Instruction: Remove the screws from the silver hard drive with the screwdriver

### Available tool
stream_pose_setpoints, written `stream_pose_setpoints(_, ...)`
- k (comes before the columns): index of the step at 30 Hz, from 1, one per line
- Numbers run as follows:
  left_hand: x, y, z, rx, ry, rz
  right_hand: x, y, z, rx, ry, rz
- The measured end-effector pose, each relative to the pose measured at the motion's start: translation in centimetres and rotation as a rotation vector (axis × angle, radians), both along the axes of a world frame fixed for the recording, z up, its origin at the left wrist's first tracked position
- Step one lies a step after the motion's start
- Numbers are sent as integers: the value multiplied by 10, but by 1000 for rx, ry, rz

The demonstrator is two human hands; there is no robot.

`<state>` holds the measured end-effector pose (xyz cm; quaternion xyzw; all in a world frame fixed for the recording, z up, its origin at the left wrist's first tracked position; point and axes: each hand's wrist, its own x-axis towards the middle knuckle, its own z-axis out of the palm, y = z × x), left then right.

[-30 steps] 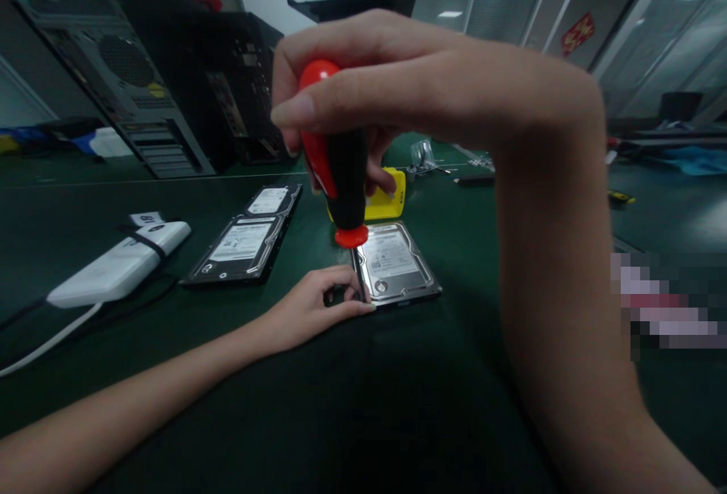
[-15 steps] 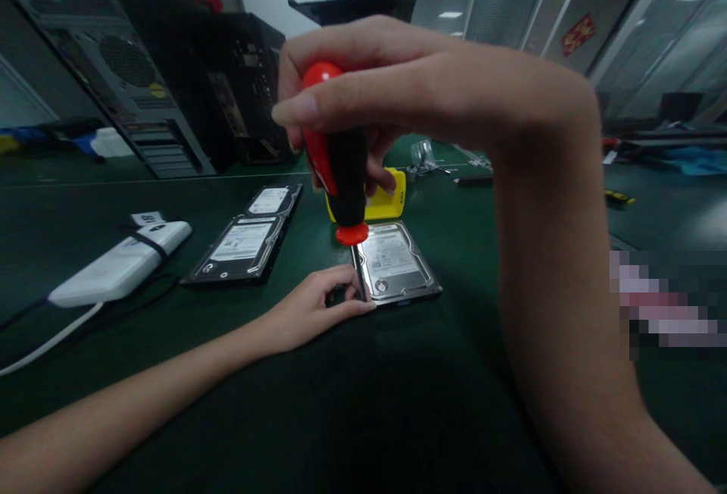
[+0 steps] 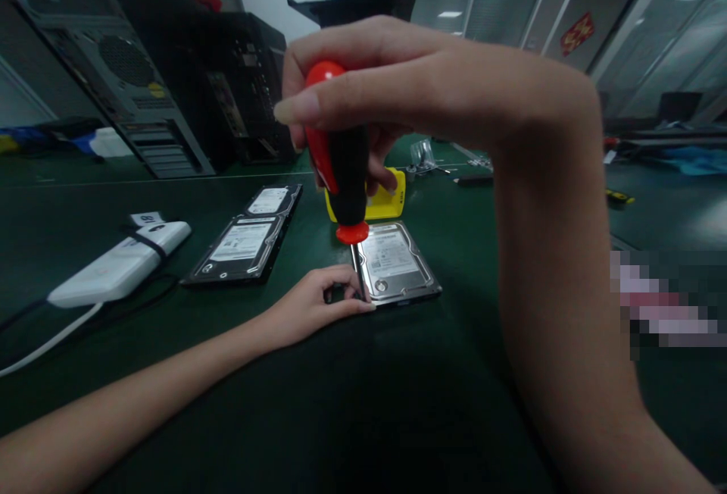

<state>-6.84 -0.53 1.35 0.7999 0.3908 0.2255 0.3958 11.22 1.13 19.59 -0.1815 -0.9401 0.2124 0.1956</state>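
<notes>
A screwdriver (image 3: 348, 176) with a red and black handle stands nearly upright, its shaft pointing down at the front left corner of a hard drive (image 3: 400, 261). My right hand (image 3: 386, 85) is wrapped round the handle from above. At the drive's left edge, my left hand (image 3: 329, 297) grips the corner between thumb and fingers, close around the screwdriver's tip. The drive lies flat on the green table (image 3: 341, 388), label side up. What the tip touches is hidden by my left fingers. Behind the drive sits a yellow tray-like case (image 3: 391, 202), partly covered by my right hand.
Two more hard drives (image 3: 241, 242) lie to the left, one behind the other. Farther left is a white power strip (image 3: 119, 263) with cables. Opened computer cases (image 3: 238, 92) stand at the back left. Small clear bags (image 3: 423, 154) and a dark pen-like tool (image 3: 474, 180) lie behind.
Almost nothing differs. The screwdriver's handle and the fingers of my right hand have shifted very slightly to the right; my left hand stays in place on the drive.
</notes>
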Motion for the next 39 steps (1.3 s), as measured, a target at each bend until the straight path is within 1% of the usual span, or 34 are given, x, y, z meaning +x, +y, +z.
stream_pose_setpoints(8, 2, 0, -1, -34, -24, 40, 0, 8, 1, 42, -10, 116)
stream_pose_setpoints(14, 1, 0, -3, -54, -45, 34, 0, 5, -1, 66, -3, 62)
stream_pose_setpoints(20, 1, 1, -4, -65, -24, 42, 0, 7, 0, 45, -11, 109)
stream_pose_setpoints(23, -1, 1, -6, -69, -22, 35, 1, 7, 1, 51, -7, 78)
stream_pose_setpoints(26, -2, 2, -8, -60, -13, 29, 2, 6, 1, 37, -2, 77)
stream_pose_setpoints(30, -2, 3, -9, -36, -11, 63, 0, 5, 0, 37, 8, 95)
stream_pose_setpoints(35, -1, 3, -8, -20, -12, 82, -3, 6, -1, 35, 10, 70)
stream_pose_setpoints(39, -1, 3, -8, -9, -12, 70, -2, 7, -1, 51, 7, 121)
